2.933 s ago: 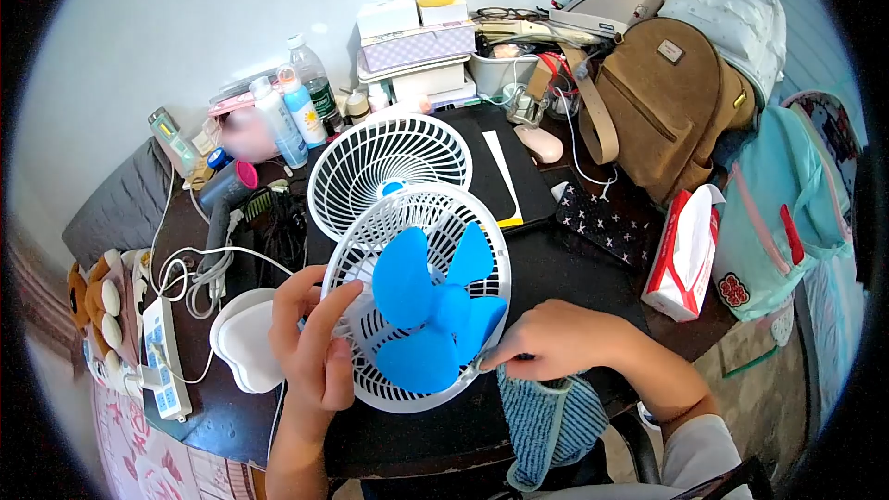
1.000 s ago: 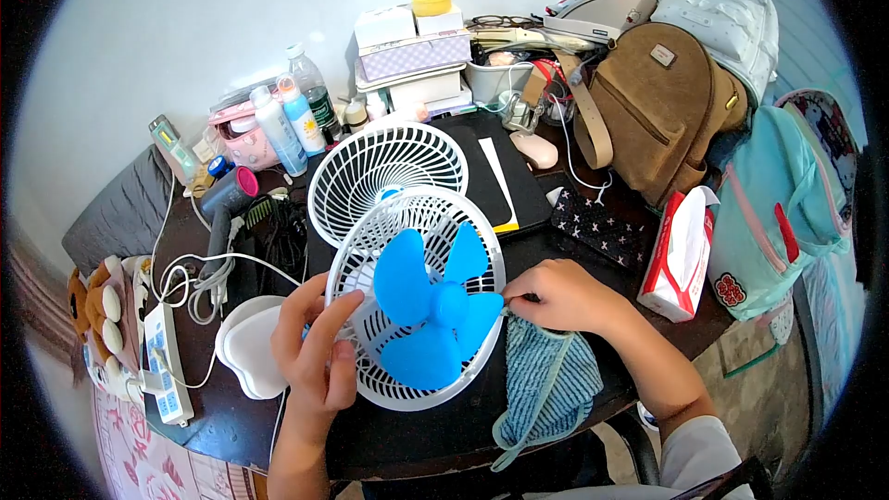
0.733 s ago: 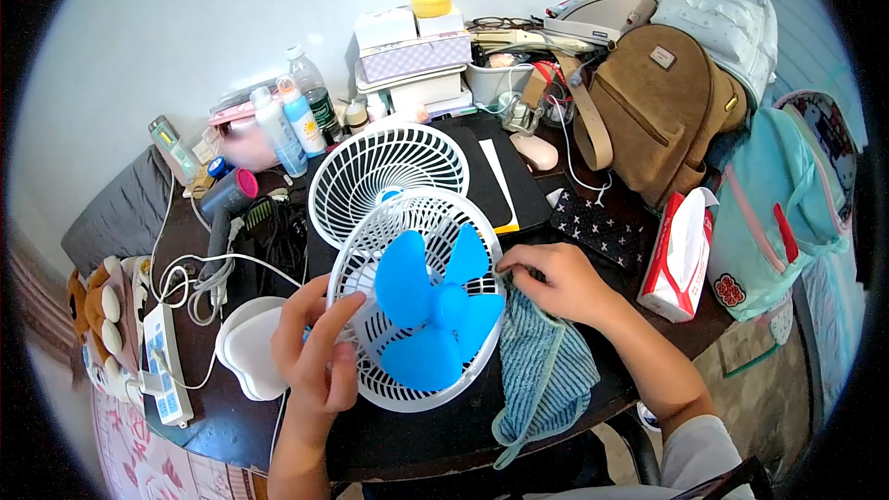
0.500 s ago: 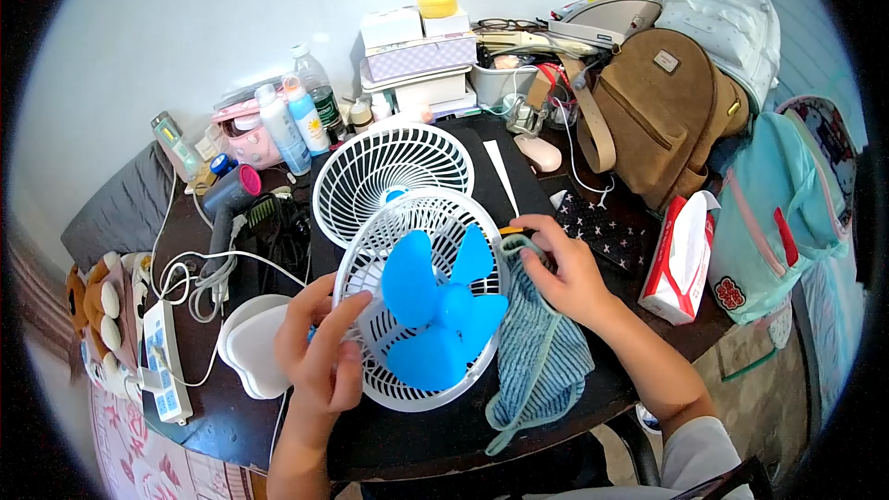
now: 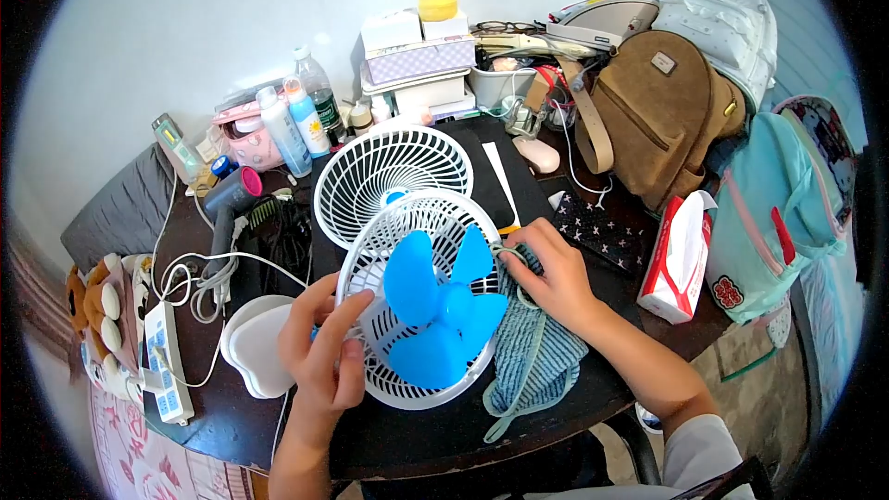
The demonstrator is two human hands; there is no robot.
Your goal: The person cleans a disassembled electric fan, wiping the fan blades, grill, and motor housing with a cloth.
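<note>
- Left hand [image 5: 322,350], fingers curled, steadies the near grille [image 5: 404,395].
- Right hand [image 5: 556,280] pinches the cloth [image 5: 535,363] at its rim.
- Blue blades [image 5: 412,280] attached, uncovered; far grille [image 5: 350,174] off.

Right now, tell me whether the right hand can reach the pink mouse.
Probably yes: nothing tall stands between the right hand and the pink mouse, though that hand holds the striped cloth and may need to drop it.

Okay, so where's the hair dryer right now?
In the head view, the hair dryer lies on the desk's left side, just right of the small blue-capped item.
</note>
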